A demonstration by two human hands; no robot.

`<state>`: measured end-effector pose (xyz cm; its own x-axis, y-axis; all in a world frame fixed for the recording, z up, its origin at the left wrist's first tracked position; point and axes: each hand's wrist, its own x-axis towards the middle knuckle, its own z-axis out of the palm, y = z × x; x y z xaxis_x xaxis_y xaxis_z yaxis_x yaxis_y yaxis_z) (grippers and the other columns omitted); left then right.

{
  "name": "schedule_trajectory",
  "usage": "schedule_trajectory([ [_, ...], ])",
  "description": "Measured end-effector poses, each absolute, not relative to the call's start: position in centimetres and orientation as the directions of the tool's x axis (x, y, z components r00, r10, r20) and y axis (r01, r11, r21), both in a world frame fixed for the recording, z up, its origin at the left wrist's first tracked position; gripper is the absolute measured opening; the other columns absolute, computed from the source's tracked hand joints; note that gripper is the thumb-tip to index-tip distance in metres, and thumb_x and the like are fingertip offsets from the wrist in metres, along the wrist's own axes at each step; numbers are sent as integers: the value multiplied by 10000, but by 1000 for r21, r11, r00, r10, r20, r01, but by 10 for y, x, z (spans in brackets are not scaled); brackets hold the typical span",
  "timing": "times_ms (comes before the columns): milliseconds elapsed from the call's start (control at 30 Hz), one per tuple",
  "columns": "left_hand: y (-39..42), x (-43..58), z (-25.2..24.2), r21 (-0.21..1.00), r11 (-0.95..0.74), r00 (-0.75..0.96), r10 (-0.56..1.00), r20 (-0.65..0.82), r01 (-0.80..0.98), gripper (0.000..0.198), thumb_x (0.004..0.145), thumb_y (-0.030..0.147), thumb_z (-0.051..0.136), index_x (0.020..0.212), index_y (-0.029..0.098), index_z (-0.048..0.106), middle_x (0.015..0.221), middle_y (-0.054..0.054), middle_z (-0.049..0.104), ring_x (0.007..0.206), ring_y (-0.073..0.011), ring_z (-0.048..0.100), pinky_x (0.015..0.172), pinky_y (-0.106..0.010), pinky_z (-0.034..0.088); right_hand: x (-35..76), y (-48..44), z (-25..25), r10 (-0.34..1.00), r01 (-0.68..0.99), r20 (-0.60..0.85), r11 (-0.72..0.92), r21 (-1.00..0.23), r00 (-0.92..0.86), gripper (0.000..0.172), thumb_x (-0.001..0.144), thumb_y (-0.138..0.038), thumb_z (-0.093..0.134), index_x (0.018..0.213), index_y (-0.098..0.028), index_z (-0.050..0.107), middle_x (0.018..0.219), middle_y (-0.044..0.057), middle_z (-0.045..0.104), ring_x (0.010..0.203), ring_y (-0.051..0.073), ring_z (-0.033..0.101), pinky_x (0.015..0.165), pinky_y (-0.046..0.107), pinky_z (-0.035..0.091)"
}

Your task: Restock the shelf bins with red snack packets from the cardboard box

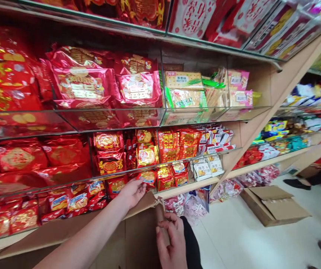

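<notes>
My left hand [133, 192] reaches over an open cardboard box [140, 239] to the lower shelf. Its fingers are bent at the near edge of a red and gold snack packet [148, 177], which lies at the front of a compartment. My right hand [170, 239] is closed on the torn upper edge of the box, on its right side. More red packets [77, 202] fill the bottom shelf left of my left hand, and others [164, 177] stand just right of it.
Glass-fronted shelves [107, 121] of wrapped snacks rise above the box. A wooden end panel [285, 87] slants at the right. Clear bags [195, 205] and a flattened carton [278, 207] lie on the floor. A person's shoe [297, 184] shows at far right.
</notes>
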<state>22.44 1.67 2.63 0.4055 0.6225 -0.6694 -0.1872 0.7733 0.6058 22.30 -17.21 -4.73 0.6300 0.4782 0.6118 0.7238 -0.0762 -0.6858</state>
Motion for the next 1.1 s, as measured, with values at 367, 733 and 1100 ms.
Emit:
schedule_trajectory([
  [367,17,240,19,680,686,322,725,-608,-260,214,835,251,520,1018,143,547,934,-34,590,709,-101,571,582,-252,506,221,-174,-49,510,665,541,-87,-741,669,98,812,-152,489,863,-213,546,1018,76,477,969,214,488,789,364,450],
  [733,8,238,28,654,736,357,666,-655,-175,143,834,215,521,941,130,561,831,-4,592,618,-69,550,519,-207,485,221,-175,-48,521,637,516,-72,-767,680,97,811,-148,488,853,-213,547,1016,74,469,976,213,476,795,357,437],
  [1100,-12,137,72,766,632,639,543,-545,116,352,598,36,707,911,179,634,689,-53,664,545,-150,602,484,-234,496,215,-175,-26,432,405,411,110,-908,803,212,828,-257,517,1039,-246,539,1042,78,558,975,217,541,823,375,453],
])
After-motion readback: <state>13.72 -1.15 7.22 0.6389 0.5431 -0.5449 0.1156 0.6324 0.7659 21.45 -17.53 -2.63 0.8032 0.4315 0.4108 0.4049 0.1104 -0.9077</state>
